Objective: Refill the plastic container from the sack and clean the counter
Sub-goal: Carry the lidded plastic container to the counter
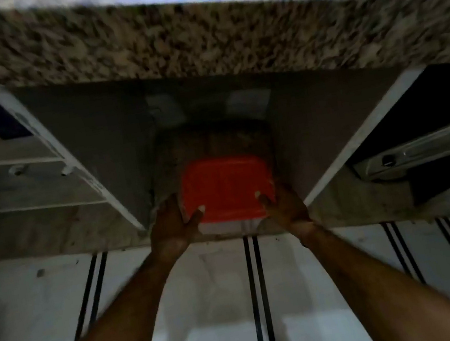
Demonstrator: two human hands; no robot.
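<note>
Your plastic container [224,226], under a red lid [226,185], was at the mouth of the cupboard bay [112,147] below the counter [195,35]. It looked stiff and smooth-walled, likely slippery, so a grip on two sides suited it. Your left hand [170,227] and right hand [286,207] clasped opposite sides, thumbs curled over the lid's near edge.

White shelves [23,162] left, metal rail [422,146] right
</note>
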